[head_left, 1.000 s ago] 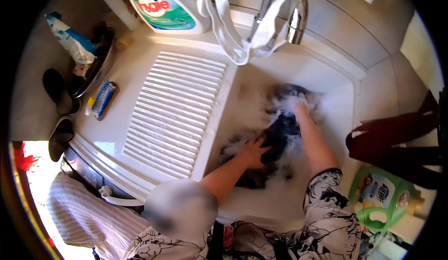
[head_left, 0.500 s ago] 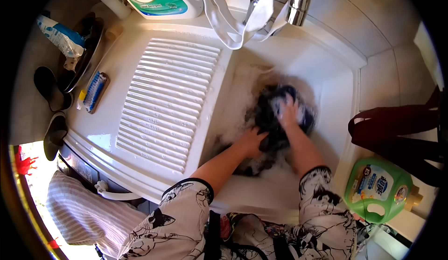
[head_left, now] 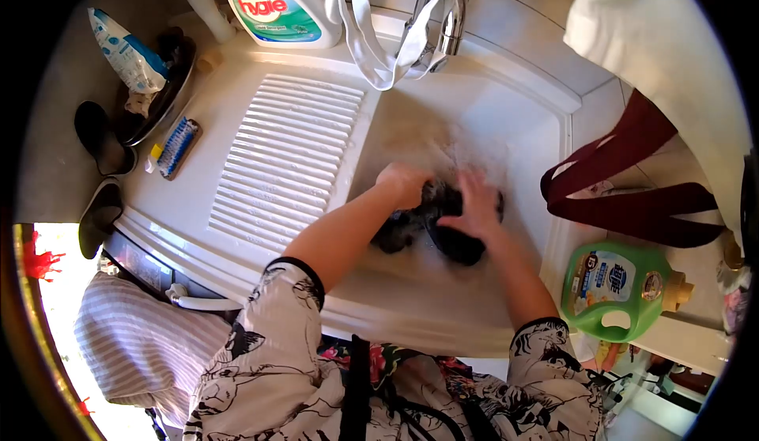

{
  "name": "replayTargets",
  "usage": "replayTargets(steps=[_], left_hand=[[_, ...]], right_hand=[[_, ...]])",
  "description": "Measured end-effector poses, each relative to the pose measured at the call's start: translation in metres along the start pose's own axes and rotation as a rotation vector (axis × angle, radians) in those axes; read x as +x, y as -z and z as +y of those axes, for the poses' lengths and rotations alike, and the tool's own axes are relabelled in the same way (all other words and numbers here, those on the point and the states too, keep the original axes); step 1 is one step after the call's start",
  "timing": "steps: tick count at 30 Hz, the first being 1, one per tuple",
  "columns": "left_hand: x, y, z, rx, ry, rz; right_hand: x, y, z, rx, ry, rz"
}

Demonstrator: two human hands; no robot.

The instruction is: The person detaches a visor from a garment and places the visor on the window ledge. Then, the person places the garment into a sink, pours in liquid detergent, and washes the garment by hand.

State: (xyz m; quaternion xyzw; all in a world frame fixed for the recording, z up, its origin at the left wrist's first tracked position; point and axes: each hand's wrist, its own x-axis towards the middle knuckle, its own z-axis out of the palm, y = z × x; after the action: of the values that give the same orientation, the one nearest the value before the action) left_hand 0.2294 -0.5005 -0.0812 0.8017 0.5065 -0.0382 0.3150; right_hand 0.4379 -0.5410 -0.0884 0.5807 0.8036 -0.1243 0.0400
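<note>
Dark wet cloth (head_left: 458, 239) lies bunched in soapy water inside the white sink basin (head_left: 538, 124). My left hand (head_left: 405, 185) is closed on the cloth's upper left edge. Over its right side, my right hand (head_left: 474, 208) rests with fingers spread and thumb apart. Part of the cloth is under the cloudy water, so its full shape is hidden.
Left of the basin is a ribbed washboard (head_left: 288, 152), with a blue-bristled brush (head_left: 179, 148) beyond it. A white detergent bottle (head_left: 281, 10) stands near the faucet (head_left: 452, 22). Right are a green bottle (head_left: 617, 287) and dark red straps (head_left: 632, 156).
The cloth is gathered into a smaller bunch. My left hand has moved up to its upper left edge and closed on it. The view has shifted, showing more of the right side.
</note>
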Motion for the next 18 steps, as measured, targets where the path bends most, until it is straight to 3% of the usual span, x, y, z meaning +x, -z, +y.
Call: replayTargets(steps=[2,3,5,6,8,10,13,16,17,18], left_hand=[[-0.015,0.036,0.028,0.056,-0.033,-0.008],[-0.021,0.050,0.040,0.056,-0.103,-0.002],[-0.030,0.078,0.059,0.059,-0.159,0.015],[-0.035,0.090,0.066,0.129,-0.233,0.070],[-0.038,0.097,0.064,0.192,-0.308,0.112],[-0.031,0.111,0.046,0.129,-0.380,0.315],[-0.034,0.114,0.026,0.124,-0.418,0.633],[-0.042,0.088,0.023,-0.115,-0.256,0.612],[-0.029,0.073,0.014,-0.378,-0.093,0.446],[-0.032,0.070,0.018,-0.382,-0.092,0.446]], right_hand=[[0.000,-0.045,-0.018,0.757,0.190,0.138],[0.003,-0.056,-0.026,0.766,0.193,0.139],[0.020,-0.072,-0.033,1.028,-0.216,0.087],[0.028,-0.087,-0.021,1.036,-0.220,0.102],[0.023,-0.043,-0.014,1.080,-0.167,0.057],[0.021,-0.019,0.013,1.337,-0.235,0.107],[0.002,0.073,0.010,1.231,-0.222,0.279],[-0.001,0.117,-0.003,1.440,-0.157,0.452],[0.002,0.117,-0.002,1.458,-0.057,0.462],[0.004,0.114,0.000,1.475,0.038,0.468]])
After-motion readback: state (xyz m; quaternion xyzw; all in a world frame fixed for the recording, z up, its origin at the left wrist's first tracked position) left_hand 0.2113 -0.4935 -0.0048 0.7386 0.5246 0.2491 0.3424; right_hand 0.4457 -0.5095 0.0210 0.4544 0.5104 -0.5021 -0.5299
